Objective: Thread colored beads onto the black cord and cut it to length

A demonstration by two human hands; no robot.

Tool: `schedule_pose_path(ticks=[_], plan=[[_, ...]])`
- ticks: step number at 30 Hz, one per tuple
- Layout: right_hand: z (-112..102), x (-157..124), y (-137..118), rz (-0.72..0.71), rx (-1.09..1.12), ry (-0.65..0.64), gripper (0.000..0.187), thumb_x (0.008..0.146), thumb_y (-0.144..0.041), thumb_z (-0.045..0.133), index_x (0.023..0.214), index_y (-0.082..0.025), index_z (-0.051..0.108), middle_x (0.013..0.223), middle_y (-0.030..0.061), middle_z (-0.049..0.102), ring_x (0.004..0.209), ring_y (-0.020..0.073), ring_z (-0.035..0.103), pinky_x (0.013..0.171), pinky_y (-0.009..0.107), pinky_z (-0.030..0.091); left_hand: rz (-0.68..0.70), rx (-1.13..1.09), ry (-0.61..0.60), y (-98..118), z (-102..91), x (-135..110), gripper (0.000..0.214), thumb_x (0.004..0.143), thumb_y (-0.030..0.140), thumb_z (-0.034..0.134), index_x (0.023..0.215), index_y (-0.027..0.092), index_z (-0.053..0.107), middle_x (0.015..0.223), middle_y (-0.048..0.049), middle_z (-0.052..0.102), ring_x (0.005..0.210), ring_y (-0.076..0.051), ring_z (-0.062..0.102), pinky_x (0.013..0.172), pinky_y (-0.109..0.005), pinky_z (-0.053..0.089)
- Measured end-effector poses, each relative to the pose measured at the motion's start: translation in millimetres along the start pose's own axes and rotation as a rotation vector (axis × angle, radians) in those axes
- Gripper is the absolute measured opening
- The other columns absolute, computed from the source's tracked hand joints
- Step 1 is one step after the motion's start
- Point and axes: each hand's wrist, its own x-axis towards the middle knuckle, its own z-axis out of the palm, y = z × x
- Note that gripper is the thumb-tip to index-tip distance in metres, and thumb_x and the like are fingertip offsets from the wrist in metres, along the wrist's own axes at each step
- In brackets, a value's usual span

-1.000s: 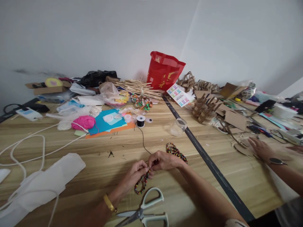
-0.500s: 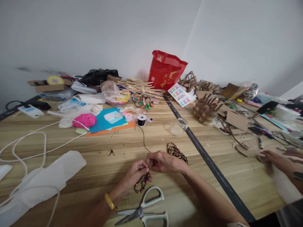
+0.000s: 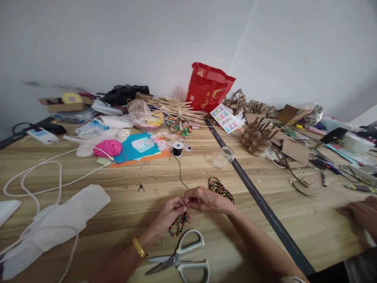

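Between my two hands is a string of small multicoloured beads (image 3: 178, 225), hanging in a loop below the fingers. My left hand (image 3: 170, 210) pinches it near the top of the loop. My right hand (image 3: 206, 199) meets the left fingertips with thumb and finger pressed together. A black cord (image 3: 180, 173) runs from a small spool (image 3: 177, 149) to the right fingers, where its end is hidden. Just beyond the right wrist lies a pile of beaded bracelets (image 3: 217, 185). Scissors with pale handles (image 3: 188, 245) lie spread below the hands.
Black cord snippets (image 3: 140, 188) lie left of the hands. A clear jar (image 3: 224, 158) stands ahead, near a dark strip (image 3: 253, 192) along the table. White cloth (image 3: 59, 224) and cable occupy the left. A co-worker's hand (image 3: 363, 214) rests at right. Woven baskets (image 3: 256, 137) stand behind.
My hands stay together at the beads, with small finger shifts. The co-worker's hand at the right has drawn back toward the near edge. The view has shifted slightly.
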Motion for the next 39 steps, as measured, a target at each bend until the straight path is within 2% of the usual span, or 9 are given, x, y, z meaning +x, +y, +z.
schedule_pose_path(ticks=[9,20,27,31,34,39], plan=[[-12.8,-3.3,-10.0,0.097,-0.044,0.104,0.009,0.084,-0.014,0.051,0.084,-0.014,0.059,0.066,-0.0016,0.056,0.057,0.0086,0.047,0.055,0.017,0.033,-0.042,-0.061,0.004,-2.2,-4.8,-0.7,0.037,0.069,0.047,0.071,0.077,0.013,0.058,0.074,-0.0085,0.070,0.069,-0.018,0.066,0.057,-0.023,0.044],[-13.7,-3.4,-10.2,0.084,-0.020,0.107,0.007,0.084,-0.014,0.051,0.082,-0.015,0.058,0.065,-0.0023,0.056,0.056,0.0084,0.047,0.056,0.017,0.033,-0.029,-0.033,0.035,0.5,-3.5,-0.2,0.037,0.064,0.046,0.073,0.072,0.014,0.054,0.065,-0.0050,0.068,0.055,-0.014,0.062,0.049,-0.021,0.039],[-11.1,-2.4,-7.4,0.078,0.106,0.115,0.006,0.084,-0.015,0.052,0.088,-0.015,0.056,0.065,-0.0035,0.054,0.057,0.0080,0.048,0.054,0.016,0.035,-0.037,-0.043,0.022,-0.5,-3.5,-2.0,0.032,0.070,0.043,0.068,0.073,0.015,0.052,0.065,-0.0040,0.068,0.055,-0.013,0.062,0.048,-0.020,0.040],[-12.2,-2.0,-4.7,0.091,0.107,0.153,0.006,0.080,-0.014,0.056,0.087,-0.015,0.055,0.066,-0.0040,0.053,0.058,0.0078,0.048,0.054,0.015,0.036,-0.085,-0.105,0.034,-4.7,-6.5,0.5,0.027,0.074,0.038,0.065,0.077,0.016,0.051,0.068,-0.0046,0.070,0.059,-0.016,0.066,0.047,-0.020,0.041],[-13.3,-2.7,-0.6,0.084,0.132,0.114,0.002,0.081,-0.015,0.056,0.082,-0.015,0.056,0.067,-0.0037,0.054,0.059,0.0076,0.048,0.055,0.015,0.037,-0.107,-0.201,0.009,-5.9,-8.1,1.7,0.026,0.072,0.036,0.066,0.076,0.017,0.049,0.066,-0.0033,0.068,0.059,-0.017,0.067,0.046,-0.020,0.041],[-15.4,-4.0,6.6,0.053,0.219,0.044,0.006,0.080,-0.015,0.058,0.084,-0.014,0.062,0.079,0.0001,0.061,0.069,0.0093,0.055,0.063,0.017,0.042,-0.140,-0.285,-0.043,-6.4,-9.6,1.2,0.025,0.072,0.033,0.067,0.076,0.017,0.049,0.066,-0.0034,0.068,0.058,-0.017,0.067,0.048,-0.022,0.044]])
